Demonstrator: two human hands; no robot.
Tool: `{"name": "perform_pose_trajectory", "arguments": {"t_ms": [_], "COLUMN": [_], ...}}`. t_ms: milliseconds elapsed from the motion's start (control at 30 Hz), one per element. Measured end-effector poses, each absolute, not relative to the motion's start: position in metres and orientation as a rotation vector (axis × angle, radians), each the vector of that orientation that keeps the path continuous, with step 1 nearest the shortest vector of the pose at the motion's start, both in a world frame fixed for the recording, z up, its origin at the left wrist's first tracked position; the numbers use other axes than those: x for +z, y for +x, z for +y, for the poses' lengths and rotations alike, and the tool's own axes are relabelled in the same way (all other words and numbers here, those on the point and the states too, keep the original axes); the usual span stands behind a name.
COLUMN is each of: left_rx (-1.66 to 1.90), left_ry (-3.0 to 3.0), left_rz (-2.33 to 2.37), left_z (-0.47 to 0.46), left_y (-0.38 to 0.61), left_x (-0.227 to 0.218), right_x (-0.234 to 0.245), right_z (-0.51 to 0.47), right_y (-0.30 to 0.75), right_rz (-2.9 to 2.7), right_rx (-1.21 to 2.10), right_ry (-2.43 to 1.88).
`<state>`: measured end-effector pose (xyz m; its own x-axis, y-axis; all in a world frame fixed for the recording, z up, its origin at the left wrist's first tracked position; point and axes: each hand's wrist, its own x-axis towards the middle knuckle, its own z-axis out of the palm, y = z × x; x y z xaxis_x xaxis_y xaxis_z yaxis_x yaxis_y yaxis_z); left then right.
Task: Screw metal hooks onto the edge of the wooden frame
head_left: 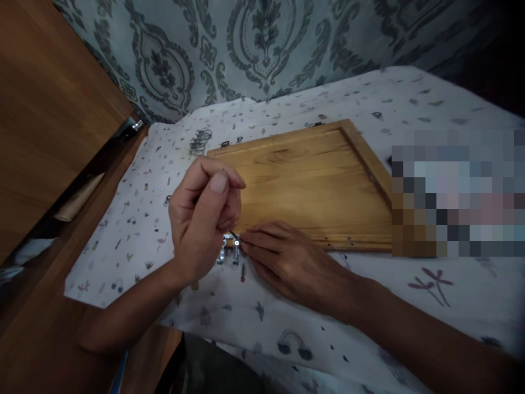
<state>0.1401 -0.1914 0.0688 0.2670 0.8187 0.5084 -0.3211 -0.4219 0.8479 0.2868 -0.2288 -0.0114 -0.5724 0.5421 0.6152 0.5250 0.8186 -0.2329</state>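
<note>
A wooden tray-like panel (311, 180) lies flat on a patterned white cloth (410, 306). At its near left corner sits a small metal hinge (228, 250). My left hand (203, 216) is closed in a pinch above the hinge, holding a thin tool whose tip meets the hinge; the tool itself is mostly hidden by the fingers. My right hand (287, 260) lies flat on the cloth beside the panel's near edge, fingertips pressed against the hinge.
Small metal hardware (200, 141) lies on the cloth behind the panel's far left corner. A brown wooden cabinet side (49, 126) stands at left, patterned wallpaper (254, 49) behind. A blurred patch covers the panel's right end.
</note>
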Motion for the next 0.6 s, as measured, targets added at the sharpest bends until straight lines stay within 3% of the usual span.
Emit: {"name": "perform_pose_trajectory", "arguments": {"t_ms": [600], "left_rx": [1.219], "left_ry": [1.477], "left_rz": [0.846], "left_z": [-0.195], "left_y": [0.134], "left_x": [0.090], "right_x": [-0.013], "right_z": [-0.226], "right_y": [0.285], "right_rz": [-2.304], "right_rx": [0.025], "right_ry": [-0.767]}}
